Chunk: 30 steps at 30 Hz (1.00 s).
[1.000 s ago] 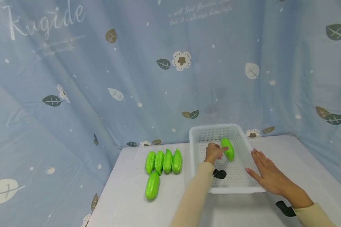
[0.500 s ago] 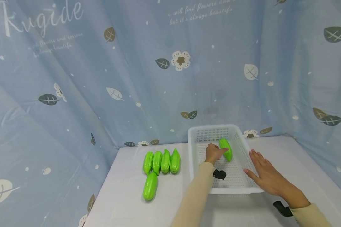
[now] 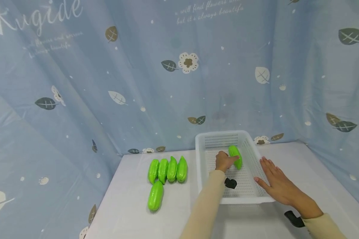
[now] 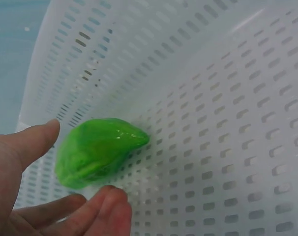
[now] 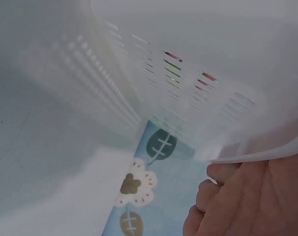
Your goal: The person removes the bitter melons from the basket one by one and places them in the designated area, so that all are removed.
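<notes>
A glossy green elongated fruit or vegetable (image 3: 236, 156), ridged and pointed at one end, lies in the white perforated basket (image 3: 234, 200). My left hand (image 3: 223, 161) is beside it, inside the basket. In the left wrist view, the thumb and fingers of my left hand (image 4: 55, 182) are spread apart near the green piece (image 4: 97, 152), with no clear grip on it. My right hand (image 3: 279, 184) lies flat, fingers straight, along the basket's right rim. The right wrist view has my right hand (image 5: 252, 196) just under the basket rim (image 5: 267, 156).
To the left of the basket, several similar green pieces (image 3: 172, 170) lie side by side on the white table (image 3: 122, 212), with one more (image 3: 155, 196) in front of them. A blue leaf-patterned curtain (image 3: 149, 83) hangs behind the table.
The head view has shifted a little, so everything sits slightly further left in it. Both hands, the basket and the green pieces keep about the same places relative to each other.
</notes>
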Each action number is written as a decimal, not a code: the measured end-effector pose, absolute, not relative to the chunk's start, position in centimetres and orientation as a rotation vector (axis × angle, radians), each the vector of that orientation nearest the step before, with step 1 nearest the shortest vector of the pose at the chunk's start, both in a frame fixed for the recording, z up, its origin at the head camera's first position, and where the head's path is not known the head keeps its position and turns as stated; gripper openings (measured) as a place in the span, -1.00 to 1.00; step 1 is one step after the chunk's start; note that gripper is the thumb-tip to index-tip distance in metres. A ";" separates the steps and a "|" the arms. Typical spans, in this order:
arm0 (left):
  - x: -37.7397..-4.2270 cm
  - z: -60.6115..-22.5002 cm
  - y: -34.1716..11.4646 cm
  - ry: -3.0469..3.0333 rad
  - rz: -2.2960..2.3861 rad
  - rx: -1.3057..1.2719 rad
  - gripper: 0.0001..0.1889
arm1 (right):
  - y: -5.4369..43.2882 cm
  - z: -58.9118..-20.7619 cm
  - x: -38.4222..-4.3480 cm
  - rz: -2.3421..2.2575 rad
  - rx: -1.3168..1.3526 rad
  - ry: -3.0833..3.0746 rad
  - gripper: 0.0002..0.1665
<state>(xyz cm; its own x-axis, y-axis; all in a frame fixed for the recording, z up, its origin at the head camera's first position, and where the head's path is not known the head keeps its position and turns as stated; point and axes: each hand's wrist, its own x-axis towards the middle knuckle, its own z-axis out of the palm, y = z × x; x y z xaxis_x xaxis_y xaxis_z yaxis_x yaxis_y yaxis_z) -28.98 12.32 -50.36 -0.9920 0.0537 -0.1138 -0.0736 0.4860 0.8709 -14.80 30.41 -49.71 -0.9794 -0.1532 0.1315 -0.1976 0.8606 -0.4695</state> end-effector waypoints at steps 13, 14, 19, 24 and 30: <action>-29.1 -50.7 12.6 2.639 1.481 0.031 -0.67 | 30.1 -49.4 -14.6 0.788 0.280 -2.945 0.05; -29.1 -50.7 12.6 2.640 1.473 0.032 -0.65 | 30.2 -49.3 -14.6 0.781 0.280 -2.944 0.05; -29.4 -50.8 12.6 2.627 1.444 0.018 -0.50 | 30.1 -49.4 -14.8 0.779 0.271 -2.952 0.06; -29.8 -51.0 12.8 2.495 1.587 -0.032 -0.46 | 30.0 -49.4 -14.9 0.751 0.274 -2.954 0.06; -29.8 -50.9 12.9 2.361 1.701 -0.061 -0.47 | 30.1 -49.3 -14.8 0.725 0.278 -2.955 0.05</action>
